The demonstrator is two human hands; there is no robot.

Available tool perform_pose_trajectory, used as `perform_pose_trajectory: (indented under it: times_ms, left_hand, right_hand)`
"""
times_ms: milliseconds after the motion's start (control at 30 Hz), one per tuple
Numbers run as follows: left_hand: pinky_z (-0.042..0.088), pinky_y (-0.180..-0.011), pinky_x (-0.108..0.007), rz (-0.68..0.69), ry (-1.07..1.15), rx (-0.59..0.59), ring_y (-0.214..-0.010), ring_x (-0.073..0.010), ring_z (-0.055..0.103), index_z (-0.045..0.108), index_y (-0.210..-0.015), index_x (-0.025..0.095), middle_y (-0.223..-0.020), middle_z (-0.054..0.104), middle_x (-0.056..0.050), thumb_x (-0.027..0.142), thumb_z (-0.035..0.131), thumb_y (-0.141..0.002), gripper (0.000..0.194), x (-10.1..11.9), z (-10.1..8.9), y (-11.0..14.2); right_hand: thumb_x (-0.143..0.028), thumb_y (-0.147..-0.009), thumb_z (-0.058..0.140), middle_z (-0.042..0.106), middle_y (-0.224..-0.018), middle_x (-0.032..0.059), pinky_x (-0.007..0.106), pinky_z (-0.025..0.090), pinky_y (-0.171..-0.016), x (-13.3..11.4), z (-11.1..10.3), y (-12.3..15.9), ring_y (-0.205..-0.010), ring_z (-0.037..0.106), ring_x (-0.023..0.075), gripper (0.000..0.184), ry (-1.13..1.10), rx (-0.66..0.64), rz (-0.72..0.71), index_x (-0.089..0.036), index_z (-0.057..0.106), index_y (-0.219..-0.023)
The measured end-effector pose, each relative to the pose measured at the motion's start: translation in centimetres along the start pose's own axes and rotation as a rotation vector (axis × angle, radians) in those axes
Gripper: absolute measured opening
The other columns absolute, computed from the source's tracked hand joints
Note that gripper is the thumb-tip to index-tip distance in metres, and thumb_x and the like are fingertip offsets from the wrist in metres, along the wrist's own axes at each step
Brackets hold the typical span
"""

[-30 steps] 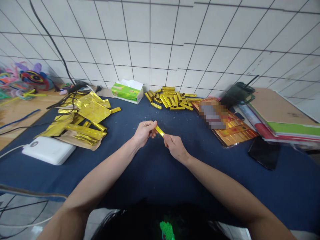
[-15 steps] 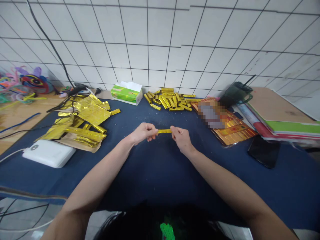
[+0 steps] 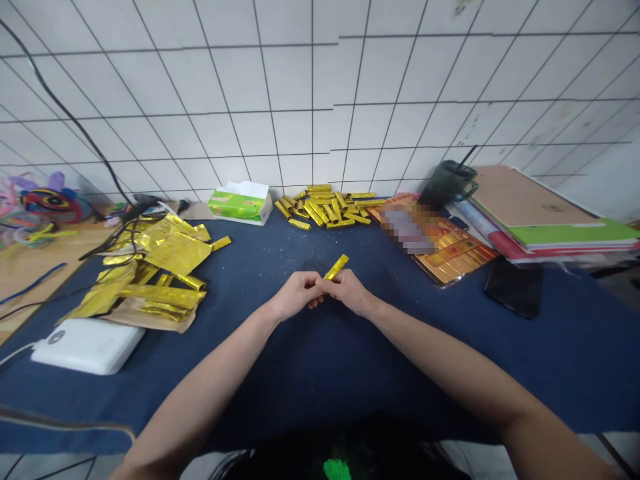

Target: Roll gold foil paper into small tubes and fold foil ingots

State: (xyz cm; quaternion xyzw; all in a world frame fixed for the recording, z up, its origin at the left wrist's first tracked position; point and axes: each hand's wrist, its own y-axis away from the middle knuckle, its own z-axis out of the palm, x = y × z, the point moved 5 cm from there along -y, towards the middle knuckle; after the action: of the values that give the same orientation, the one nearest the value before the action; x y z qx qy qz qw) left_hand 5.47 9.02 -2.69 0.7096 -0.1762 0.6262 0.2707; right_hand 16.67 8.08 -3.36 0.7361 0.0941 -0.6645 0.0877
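The tube (image 3: 337,267), held level by both ends before, is now tilted beyond the grip, its near end clamped between left hand (image 3: 299,293) and right hand (image 3: 349,292), apparently being pressed.

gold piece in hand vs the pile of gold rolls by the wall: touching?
Apart. The head view shows it: a strip of blue cloth lies in plain sight between the far end of the gold piece and the pile of gold rolls.

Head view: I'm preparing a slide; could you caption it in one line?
Left hand and right hand meet at one end of a gold strip, gold tubes piled beyond.
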Motion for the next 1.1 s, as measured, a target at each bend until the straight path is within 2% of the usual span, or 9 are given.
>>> perform_pose_trajectory:
  times_ms: [133, 233, 433, 633, 700, 767, 900, 1000, 1100]
  left_hand:
    - [0.038, -0.046, -0.018, 0.003, -0.040, -0.082, -0.046, -0.0054, 0.046, 0.059, -0.071, 0.012, -0.056, 0.052, 0.002, 0.033, 0.059, -0.073, 0.021, -0.1, 0.4, 0.1]
    - [0.038, -0.047, -0.018, 0.013, -0.041, -0.128, -0.047, -0.0052, 0.046, 0.062, -0.075, 0.012, -0.058, 0.052, 0.002, 0.032, 0.058, -0.073, 0.020, 0.3, 0.4, 0.2]
    - [0.038, -0.046, -0.018, -0.024, -0.053, -0.151, -0.046, -0.0054, 0.046, 0.053, -0.062, 0.014, -0.054, 0.051, 0.003, 0.034, 0.060, -0.071, 0.023, 0.6, -0.5, 0.3]
    - [0.036, -0.046, -0.018, -0.082, -0.051, -0.178, -0.046, -0.0057, 0.047, 0.055, -0.063, 0.013, -0.056, 0.054, 0.001, 0.035, 0.062, -0.070, 0.024, 0.3, -1.7, 0.3]
    - [0.036, -0.046, -0.018, -0.082, 0.006, -0.140, -0.046, -0.0059, 0.047, 0.056, -0.063, 0.013, -0.055, 0.054, 0.001, 0.038, 0.063, -0.070, 0.026, 0.1, -2.3, 0.1]
    - [0.036, -0.046, -0.018, -0.064, 0.090, -0.051, -0.045, -0.0058, 0.047, 0.055, -0.062, 0.013, -0.052, 0.053, 0.001, 0.040, 0.064, -0.069, 0.029, 0.0, -3.1, -0.2]
    - [0.033, -0.043, -0.018, 0.014, 0.224, 0.199, -0.040, -0.0045, 0.044, 0.051, -0.057, 0.014, -0.049, 0.053, 0.002, 0.041, 0.068, -0.065, 0.033, -0.3, -4.6, -0.7]
    - [0.031, -0.040, -0.017, 0.060, 0.314, 0.334, -0.037, -0.0039, 0.042, 0.049, -0.055, 0.014, -0.046, 0.051, 0.003, 0.042, 0.070, -0.061, 0.035, -0.3, -4.7, -0.8]
    - [0.033, -0.041, -0.018, 0.085, 0.383, 0.394, -0.037, -0.0036, 0.041, 0.048, -0.058, 0.015, -0.046, 0.050, 0.005, 0.046, 0.070, -0.060, 0.038, -0.1, -3.8, -0.6]
  right_hand:
    - [-0.052, -0.075, 0.052, 0.033, -0.039, -0.0064, 0.022, 0.022, -0.040, 0.1, 0.4, 0.3, -0.039, 0.027, 0.0048, 0.051, 0.044, 0.002, -0.034, -0.018, 0.037, -0.040]
    - [-0.054, -0.075, 0.050, 0.035, -0.040, -0.0056, 0.022, 0.023, -0.041, 0.1, 0.4, 0.3, -0.040, 0.030, 0.0055, 0.052, 0.044, -0.003, -0.049, -0.018, 0.037, -0.040]
    - [-0.056, -0.073, 0.052, 0.026, -0.036, -0.0071, 0.024, 0.017, -0.038, 0.7, -1.1, 0.0, -0.036, 0.022, 0.0050, 0.054, -0.097, 0.255, 0.007, -0.020, 0.034, -0.038]
    - [-0.052, -0.073, 0.055, 0.028, -0.039, -0.0073, 0.024, 0.013, -0.037, 0.6, -1.4, -0.1, -0.035, 0.021, 0.0048, 0.048, -0.210, 0.288, 0.003, -0.019, 0.039, -0.042]
    - [-0.051, -0.073, 0.055, 0.028, -0.038, -0.0075, 0.024, 0.013, -0.038, 0.6, -1.5, 0.0, -0.035, 0.020, 0.0048, 0.047, -0.219, 0.290, 0.009, -0.019, 0.039, -0.042]
    - [-0.048, -0.075, 0.052, 0.030, -0.039, -0.0067, 0.023, 0.015, -0.038, 0.5, -1.3, 0.2, -0.036, 0.023, 0.0054, 0.045, -0.192, 0.268, 0.006, -0.018, 0.041, -0.043]
    - [-0.043, -0.082, 0.044, 0.036, -0.043, -0.0052, 0.023, 0.024, -0.044, -0.1, 0.2, 0.9, -0.041, 0.031, 0.0068, 0.044, 0.094, 0.054, -0.051, -0.017, 0.047, -0.047]
    - [-0.041, -0.085, 0.040, 0.038, -0.046, -0.0052, 0.023, 0.028, -0.050, -0.5, 1.1, 1.5, -0.045, 0.035, 0.0075, 0.043, 0.310, -0.041, -0.106, -0.017, 0.049, -0.051]
    - [-0.041, -0.086, 0.039, 0.036, -0.048, -0.0055, 0.023, 0.028, -0.051, -0.6, 1.3, 1.6, -0.047, 0.035, 0.0079, 0.042, 0.353, -0.011, -0.122, -0.017, 0.047, -0.052]
